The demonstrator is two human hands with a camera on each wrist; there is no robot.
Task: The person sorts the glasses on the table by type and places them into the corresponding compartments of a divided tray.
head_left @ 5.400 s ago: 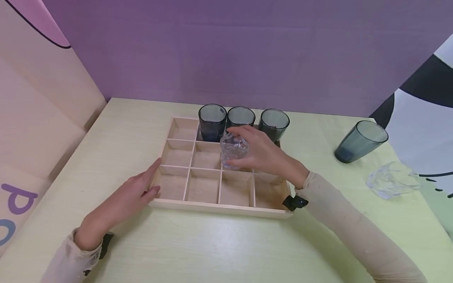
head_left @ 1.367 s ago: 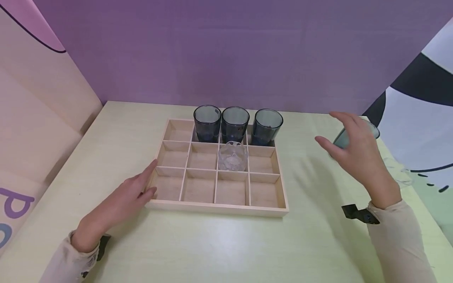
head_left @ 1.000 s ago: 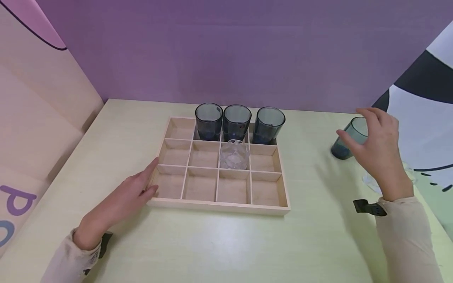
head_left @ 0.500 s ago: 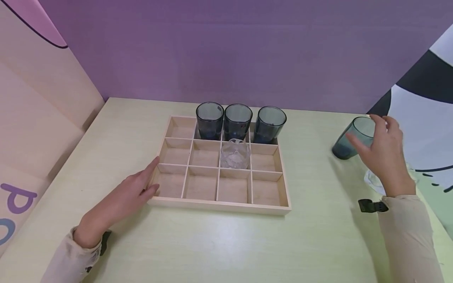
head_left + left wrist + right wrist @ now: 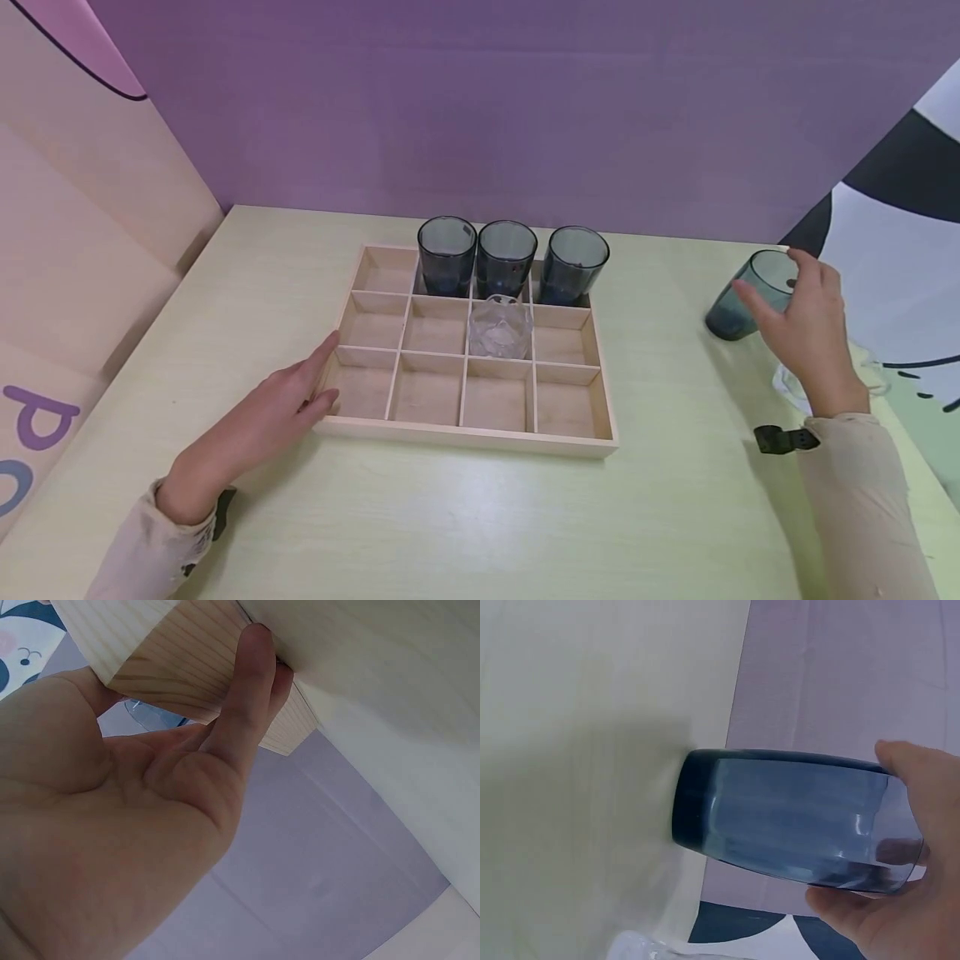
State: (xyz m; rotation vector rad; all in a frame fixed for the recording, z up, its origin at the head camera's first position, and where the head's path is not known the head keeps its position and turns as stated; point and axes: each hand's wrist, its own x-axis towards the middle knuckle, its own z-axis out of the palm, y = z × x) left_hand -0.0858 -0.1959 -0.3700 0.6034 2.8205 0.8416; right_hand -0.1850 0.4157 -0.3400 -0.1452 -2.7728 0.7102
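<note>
My right hand (image 5: 813, 342) holds a tall blue-grey drinking glass (image 5: 738, 304) near its rim, thumb on one side and fingers on the other. In the right wrist view the glass (image 5: 795, 817) has its dark base at the tabletop. My left hand (image 5: 262, 421) rests against the left side of a divided wooden tray (image 5: 465, 437). The left wrist view shows fairly straight fingers (image 5: 251, 697) on the tray's side wall. Three similar glasses (image 5: 447, 258) stand in the tray's back row. A small clear glass dish (image 5: 500, 327) sits in a middle-row compartment.
Behind my right wrist, another clear glass piece (image 5: 791, 387) lies on the table, partly hidden. A purple backdrop (image 5: 480, 117) rises behind the table (image 5: 465, 533). Printed panels stand to the left and right.
My right hand has let go of the clear dish in the tray's middle row. It has moved right and taken hold of the blue-grey glass. The left hand has stayed put.
</note>
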